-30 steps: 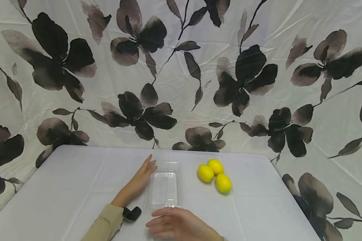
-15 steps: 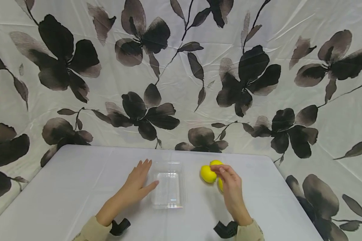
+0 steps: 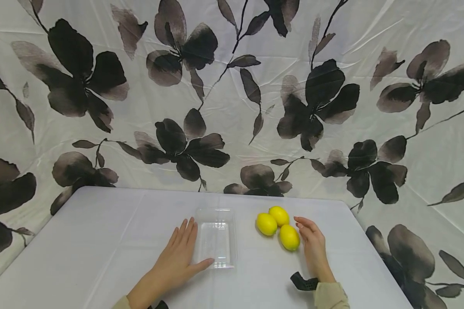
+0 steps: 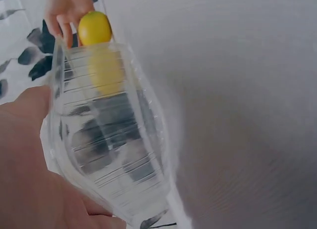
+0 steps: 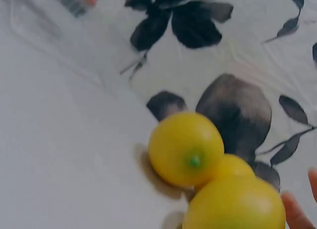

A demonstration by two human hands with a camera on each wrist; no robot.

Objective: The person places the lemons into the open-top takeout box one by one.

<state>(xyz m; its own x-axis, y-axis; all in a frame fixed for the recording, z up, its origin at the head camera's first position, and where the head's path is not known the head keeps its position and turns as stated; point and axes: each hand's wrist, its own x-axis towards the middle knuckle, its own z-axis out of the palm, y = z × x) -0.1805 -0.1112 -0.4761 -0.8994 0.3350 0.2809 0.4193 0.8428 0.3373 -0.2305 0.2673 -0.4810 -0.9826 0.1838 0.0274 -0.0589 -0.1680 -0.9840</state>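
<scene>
A clear plastic container (image 3: 216, 244) rests on the white table, its hollow side up. Against its left side lies my left hand (image 3: 178, 257), fingers straight and thumb over the near-left corner. The left wrist view shows the same container (image 4: 111, 135) beside the left hand (image 4: 29, 155). Three yellow lemons sit clustered to the right: a left lemon (image 3: 266, 224), a back lemon (image 3: 279, 216) and a front lemon (image 3: 289, 237). Just right of them hovers my right hand (image 3: 314, 249), loosely bent and holding nothing. Its fingertips (image 5: 295, 211) show beside the lemons in the right wrist view.
A white cloth covers the table (image 3: 100, 249). Behind it hangs a pale curtain (image 3: 255, 98) with dark flowers. Black wrist mounts sit at both wrists, the right mount (image 3: 303, 282) being plainer to see.
My right hand came from the container's near side, passed over the lemons and is now right of them. The left hand turned flatter along the container's side and slid nearer.
</scene>
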